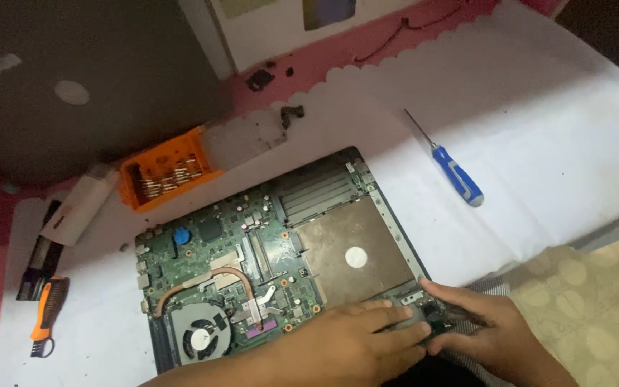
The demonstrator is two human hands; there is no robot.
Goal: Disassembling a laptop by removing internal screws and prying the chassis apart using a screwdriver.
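While both bare hands work at the lower right corner of an opened black laptop base (395,215), its green motherboard (216,251) lies exposed at frame centre, copper heat pipe and round grey fan (198,337) uncovered. The left hand (352,344) lies flat, fingers extended, apparently pressing the chassis steady; the right hand (481,333) curls around a small dark part (438,319) at the corner, gripping it. A blue-handled screwdriver (456,175) rests apart at upper right on the white scalloped sheet (553,129). An orange plastic bit holder (162,172) sits at upper left, an orange-handled brush (48,312) at lower left.
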